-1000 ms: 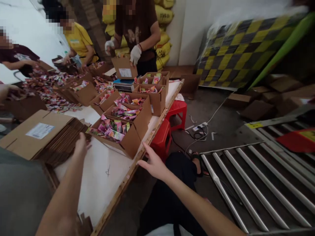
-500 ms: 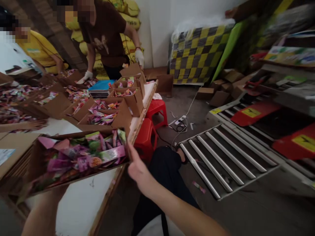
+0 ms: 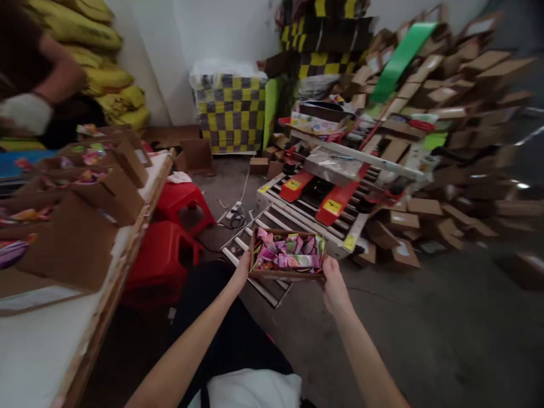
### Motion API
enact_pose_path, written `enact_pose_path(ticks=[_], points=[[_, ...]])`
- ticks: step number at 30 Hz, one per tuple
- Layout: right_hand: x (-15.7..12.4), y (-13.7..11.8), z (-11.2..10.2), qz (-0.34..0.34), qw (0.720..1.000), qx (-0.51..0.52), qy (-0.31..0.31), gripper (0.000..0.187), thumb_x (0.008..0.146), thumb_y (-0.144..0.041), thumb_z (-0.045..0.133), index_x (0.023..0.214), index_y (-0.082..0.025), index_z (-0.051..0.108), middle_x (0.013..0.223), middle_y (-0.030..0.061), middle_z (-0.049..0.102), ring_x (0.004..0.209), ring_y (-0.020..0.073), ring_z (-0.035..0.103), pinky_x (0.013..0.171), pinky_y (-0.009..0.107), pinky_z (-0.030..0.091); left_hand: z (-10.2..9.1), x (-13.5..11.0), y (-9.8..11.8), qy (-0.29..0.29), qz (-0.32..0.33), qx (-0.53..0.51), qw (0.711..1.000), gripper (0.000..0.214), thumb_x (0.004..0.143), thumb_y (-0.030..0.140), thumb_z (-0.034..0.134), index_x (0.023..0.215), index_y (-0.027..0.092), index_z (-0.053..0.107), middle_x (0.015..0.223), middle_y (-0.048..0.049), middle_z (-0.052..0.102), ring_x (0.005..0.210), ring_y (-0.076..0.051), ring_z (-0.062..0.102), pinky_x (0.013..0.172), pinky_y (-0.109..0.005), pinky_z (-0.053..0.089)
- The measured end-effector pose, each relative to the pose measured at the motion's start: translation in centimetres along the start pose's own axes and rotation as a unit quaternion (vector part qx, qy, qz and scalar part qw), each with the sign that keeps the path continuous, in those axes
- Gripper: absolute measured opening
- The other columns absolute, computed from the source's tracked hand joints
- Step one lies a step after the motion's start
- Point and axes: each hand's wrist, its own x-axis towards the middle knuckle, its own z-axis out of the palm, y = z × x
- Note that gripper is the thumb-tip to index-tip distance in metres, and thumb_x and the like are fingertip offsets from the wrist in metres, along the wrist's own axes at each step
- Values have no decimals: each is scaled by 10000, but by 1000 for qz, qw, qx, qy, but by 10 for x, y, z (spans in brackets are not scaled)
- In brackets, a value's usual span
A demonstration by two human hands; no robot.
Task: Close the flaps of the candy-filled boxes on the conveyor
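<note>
Between my two hands is a small open cardboard box, filled with pink, purple and green wrapped packets. My left hand grips its left end, and my right hand grips the right end. The box is held up in front of my body, over the near end of a roller conveyor. Fingers of both hands are partly hidden behind the box walls.
Left, a white-topped table carries open boxes of packets. Red stools stand beside it. A box-sealing machine with red guides sits on the conveyor. Cartons pile up right. A co-worker's gloved hand shows upper left.
The box has moved right, from over the table to over the rollers, as my view swung right. My right hand, formerly flat against the box end, now grips it.
</note>
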Motion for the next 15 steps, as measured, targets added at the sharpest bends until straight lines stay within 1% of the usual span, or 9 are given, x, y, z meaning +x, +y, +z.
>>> enact_pose_path(ticks=[2,5,6,8,9,10,12,14,15], points=[[7,2,-17,-17,999,-21,29,587,761,-671,470,1117,-209,536,1083,49,625,1022,217,569,873,354,471,14,12,2,-7,-11,-8,1000,553,721,645,541,1023,186,602,1068,-96,640,1090,-260,560,926,-387,450],[13,-7,-33,-84,993,-76,38,586,753,-608,545,1149,-176,548,1144,96,599,1045,234,558,911,374,449,10,30,22,-47,-13,-10,999,543,682,531,642,1092,189,540,1059,-77,607,990,-220,585,854,-346,475],[15,-12,-37,-113,988,-103,27,585,754,-593,558,1153,-164,558,1144,111,595,1025,239,568,895,377,460,6,36,32,-73,-18,-1,997,545,675,501,658,1098,187,519,1014,-64,600,921,-202,595,800,-333,490],[21,-23,-41,-161,973,-164,-25,555,763,-575,568,1132,-161,593,1107,116,602,968,238,591,850,372,484,3,50,48,-128,-40,46,990,566,641,462,697,1083,181,482,923,-37,575,803,-178,595,709,-322,502],[25,-30,-42,-180,961,-201,-62,532,770,-572,567,1115,-170,613,1076,107,608,938,233,599,829,366,492,5,56,54,-141,-44,88,985,596,603,452,730,1063,176,470,905,-32,561,791,-182,591,703,-336,504],[29,-36,-42,-195,945,-243,-102,512,776,-572,562,1101,-182,630,1043,96,611,912,227,602,809,359,496,9,61,57,-138,-37,140,980,645,549,443,770,1046,171,462,916,-38,548,824,-203,590,733,-369,504],[36,-47,-38,-219,901,-333,-171,495,771,-577,572,1080,-199,656,989,84,607,892,229,596,784,353,495,21,68,56,-90,11,246,965,803,398,415,851,1039,160,442,1014,-79,515,1007,-291,547,876,-463,454],[41,-55,-31,-232,854,-418,-204,508,729,-585,623,1046,-192,677,964,90,596,916,253,578,771,359,488,33,70,48,-38,70,298,951,961,290,389,887,1087,151,404,1130,-125,453,1184,-366,425,1005,-509,346],[42,-58,-27,-233,836,-452,-206,509,708,-585,647,1022,-185,687,956,94,592,925,264,571,763,360,485,37,70,43,-31,85,294,952,1007,282,384,890,1116,153,374,1163,-134,425,1221,-375,388,1030,-507,320]])
